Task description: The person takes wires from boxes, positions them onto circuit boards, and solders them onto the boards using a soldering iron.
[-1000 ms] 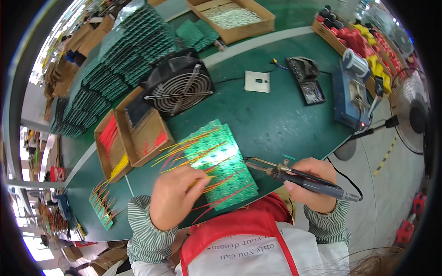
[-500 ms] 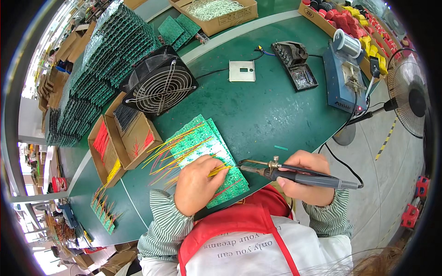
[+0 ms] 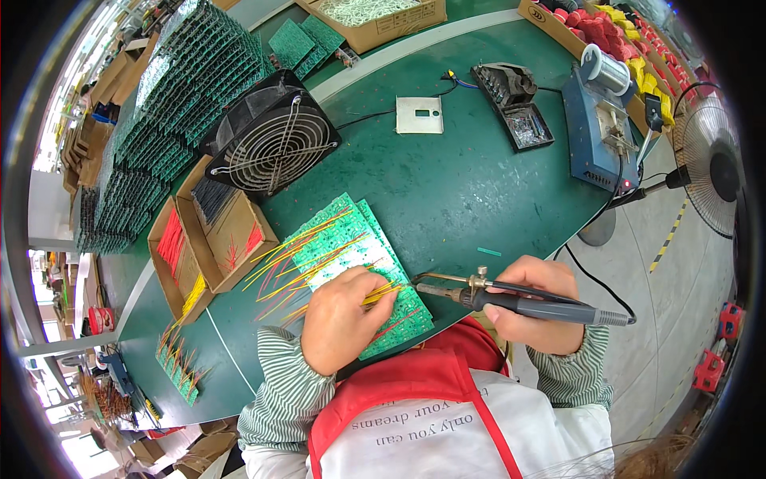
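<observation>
A green circuit board panel [image 3: 331, 219] lies near the table's front edge, with yellow and red wires standing off it toward the left. My left hand [image 3: 343, 319] rests over the panel, thumb and fingers pinched on yellow wires [image 3: 381, 294]. In my right hand [image 3: 536, 307] is a grey-handled soldering iron [image 3: 542, 310] with a brass solder-feed tube. Its tip is at the panel just right of my left fingertips; whether it touches cannot be made out. Under the panel, the edge of another green board shows.
A black fan [image 3: 275, 140] stands beyond the panel, beside cardboard trays [image 3: 239, 267] of cut wires. Stacked circuit boards [image 3: 183, 88] rise at the far left. The blue solder feeder [image 3: 594, 132] stands at the right, its cable hanging past the table edge. A wired board [image 3: 177, 375] lies at left.
The view has shifted slightly. Both hands keep nearly the same position at the panel, still holding the wires and the soldering iron.
</observation>
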